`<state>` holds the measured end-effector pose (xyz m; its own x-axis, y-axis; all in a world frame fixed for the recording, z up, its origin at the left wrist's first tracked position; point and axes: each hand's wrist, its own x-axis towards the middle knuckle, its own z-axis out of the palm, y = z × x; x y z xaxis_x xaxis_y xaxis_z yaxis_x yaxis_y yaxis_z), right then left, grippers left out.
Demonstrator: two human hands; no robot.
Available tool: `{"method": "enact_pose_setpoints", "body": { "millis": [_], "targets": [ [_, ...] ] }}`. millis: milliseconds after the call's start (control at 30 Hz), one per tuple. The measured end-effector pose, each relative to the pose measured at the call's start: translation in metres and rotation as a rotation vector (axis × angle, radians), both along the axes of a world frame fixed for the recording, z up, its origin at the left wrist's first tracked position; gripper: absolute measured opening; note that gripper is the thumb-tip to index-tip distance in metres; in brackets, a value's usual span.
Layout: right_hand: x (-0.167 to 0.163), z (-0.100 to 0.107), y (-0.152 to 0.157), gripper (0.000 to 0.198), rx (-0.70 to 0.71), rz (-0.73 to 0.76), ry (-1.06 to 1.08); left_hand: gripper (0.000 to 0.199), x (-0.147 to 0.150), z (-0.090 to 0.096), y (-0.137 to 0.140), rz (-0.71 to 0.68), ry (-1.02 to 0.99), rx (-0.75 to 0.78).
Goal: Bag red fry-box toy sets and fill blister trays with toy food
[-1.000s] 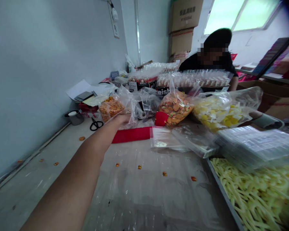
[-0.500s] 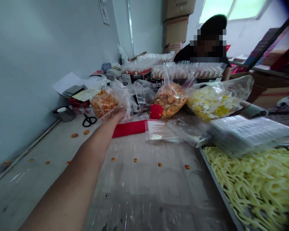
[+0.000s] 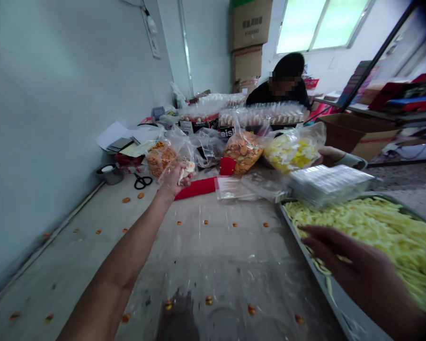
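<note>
Clump of white, orange-flecked pieces (image 3: 187, 171) sits clamped in left hand (image 3: 177, 180), beside clear plastic bag of orange pieces (image 3: 161, 159) on grey table (image 3: 99, 208); blurred right hand (image 3: 348, 260), fingers apart, hovers over grey rectangular tray (image 3: 348, 303). Step looks like taking a handful; next move calls for closed left grip. Clump's long axis seems slanted near-left to far-right, no clear pointing end.

The tray (image 3: 346, 303) is cut off at right; fingers (image 3: 187, 181) partly hide white pieces (image 3: 189, 166).
</note>
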<state>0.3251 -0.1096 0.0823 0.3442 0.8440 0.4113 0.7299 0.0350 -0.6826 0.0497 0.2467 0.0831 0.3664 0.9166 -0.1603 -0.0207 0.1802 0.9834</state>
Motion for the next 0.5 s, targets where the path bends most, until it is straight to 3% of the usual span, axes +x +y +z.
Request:
{"method": "enact_pose_setpoints", "body": {
  "millis": [133,233,367,500],
  "targets": [
    [-0.060,0.014,0.085,0.040,-0.029,0.296,0.380,0.018,0.013,-0.016,-0.090,-0.167,-0.162,-0.141],
    [-0.090,0.003,0.129,0.037,-0.085,0.387,0.585,0.020,0.029,-0.029,-0.144,-0.205,-0.199,-0.149],
    [-0.096,-0.019,0.129,0.032,-0.118,0.421,0.604,0.023,0.034,-0.038,-0.187,-0.112,-0.065,0.000],
    [-0.084,-0.028,0.113,0.029,-0.253,0.386,0.925,0.023,0.028,-0.041,-0.199,-0.120,0.039,0.039]
  ]
}}
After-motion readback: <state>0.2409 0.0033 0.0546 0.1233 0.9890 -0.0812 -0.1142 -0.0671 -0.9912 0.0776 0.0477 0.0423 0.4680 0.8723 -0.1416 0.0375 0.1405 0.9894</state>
